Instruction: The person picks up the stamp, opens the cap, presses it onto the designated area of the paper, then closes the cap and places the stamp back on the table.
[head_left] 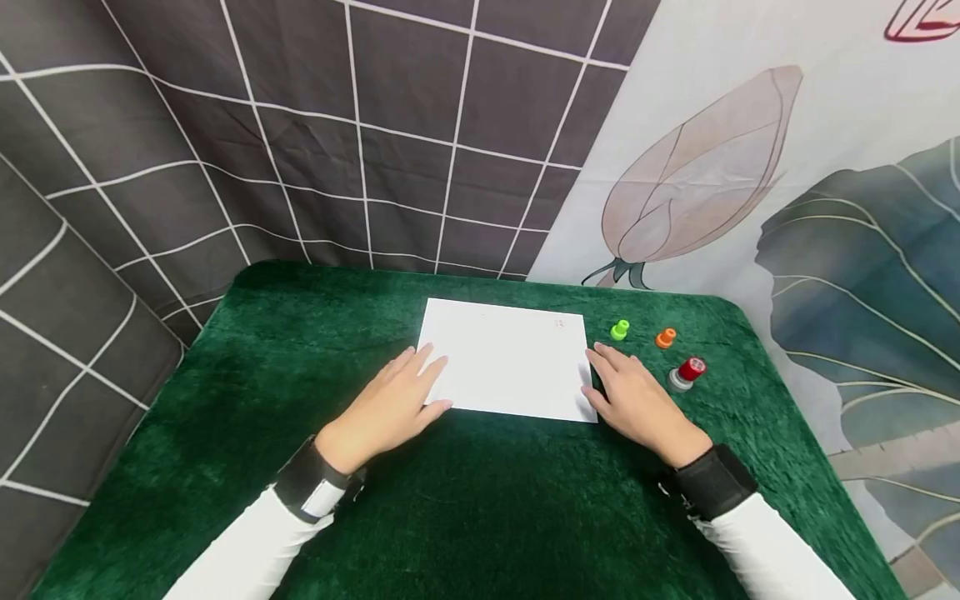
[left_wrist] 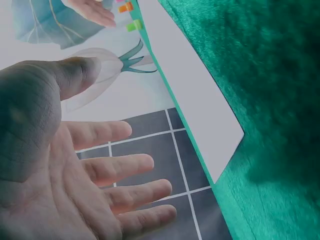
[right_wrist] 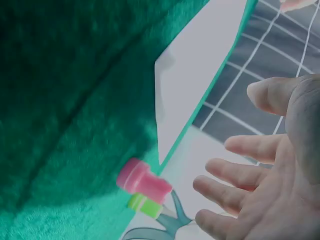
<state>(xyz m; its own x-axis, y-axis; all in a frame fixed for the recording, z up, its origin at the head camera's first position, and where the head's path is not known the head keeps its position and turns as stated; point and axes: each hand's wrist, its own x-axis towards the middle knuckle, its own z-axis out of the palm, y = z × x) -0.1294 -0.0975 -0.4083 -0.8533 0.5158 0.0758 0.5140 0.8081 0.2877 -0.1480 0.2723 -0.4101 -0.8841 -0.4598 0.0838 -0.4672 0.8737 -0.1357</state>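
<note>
A white sheet of paper (head_left: 510, 358) lies flat on the green cloth, with a small faint red mark near its top right corner. My left hand (head_left: 392, 402) is over the sheet's left edge, its fingers spread and relaxed. At the right edge is my right hand (head_left: 641, 402), likewise with fingers extended. In the left wrist view the left palm (left_wrist: 75, 170) holds nothing; the right palm (right_wrist: 265, 190) holds nothing either. Whether the fingertips touch the paper I cannot tell.
Right of the paper stand a small green stamp-like piece (head_left: 619, 330), a similar orange piece (head_left: 665, 337) and a larger red-and-grey one (head_left: 686, 374), close beside the right hand. Green plush cloth (head_left: 480, 500) covers the table. Behind hang a dark grid-patterned cloth (head_left: 405, 100) and a floral one (head_left: 697, 183).
</note>
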